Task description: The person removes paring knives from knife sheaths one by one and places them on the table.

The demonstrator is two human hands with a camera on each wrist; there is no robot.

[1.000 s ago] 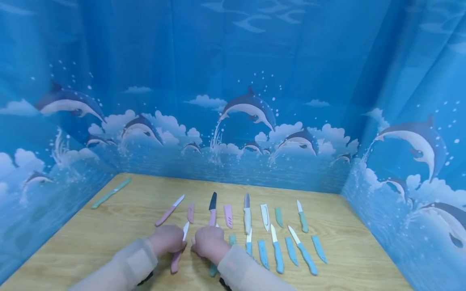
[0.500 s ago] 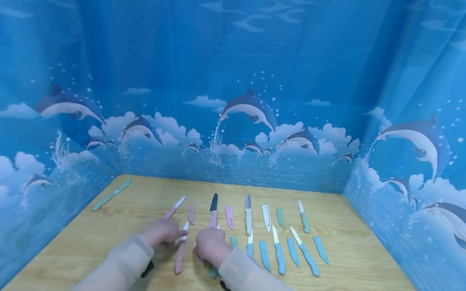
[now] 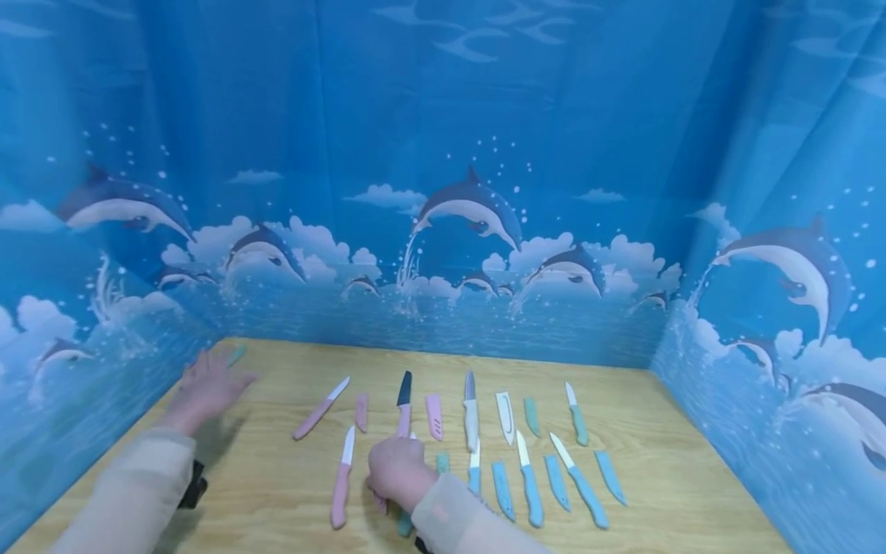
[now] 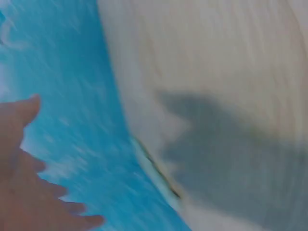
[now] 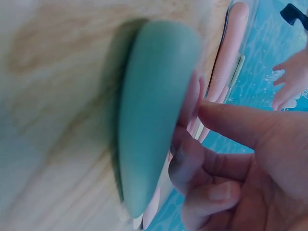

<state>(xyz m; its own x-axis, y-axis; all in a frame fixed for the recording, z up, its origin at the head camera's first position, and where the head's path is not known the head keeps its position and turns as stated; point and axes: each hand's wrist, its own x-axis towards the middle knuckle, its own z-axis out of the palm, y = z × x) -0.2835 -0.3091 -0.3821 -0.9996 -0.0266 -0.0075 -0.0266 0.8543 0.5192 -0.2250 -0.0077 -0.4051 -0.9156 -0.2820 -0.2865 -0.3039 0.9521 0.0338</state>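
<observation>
In the head view my left hand (image 3: 208,392) is raised at the table's far left, fingers spread, holding nothing. Partly hidden behind it lies a green knife in a green sheath (image 3: 237,355), also along the table edge in the blurred left wrist view. My right hand (image 3: 400,468) pinches a pink knife sheath (image 5: 191,101) between thumb and fingers, low over the table. Close to these fingers lies a green knife handle (image 5: 156,106); its blade is mostly covered by the hand. A pink-handled knife (image 3: 340,492) with a bare white blade lies left of the right hand.
Behind are another pink knife (image 3: 313,419), a small pink sheath (image 3: 362,412), a black-bladed knife (image 3: 404,388) and a wide pink sheath (image 3: 434,415). To the right lie a white knife (image 3: 471,419), its sheath (image 3: 505,415) and several blue knives and sheaths. A dolphin-print curtain (image 3: 443,192) surrounds the table.
My left hand has let go of the pink-handled knife, leaving it on the table, and moved far left, its fingers spreading. The right hand stays nearly in place with the pink sheath.
</observation>
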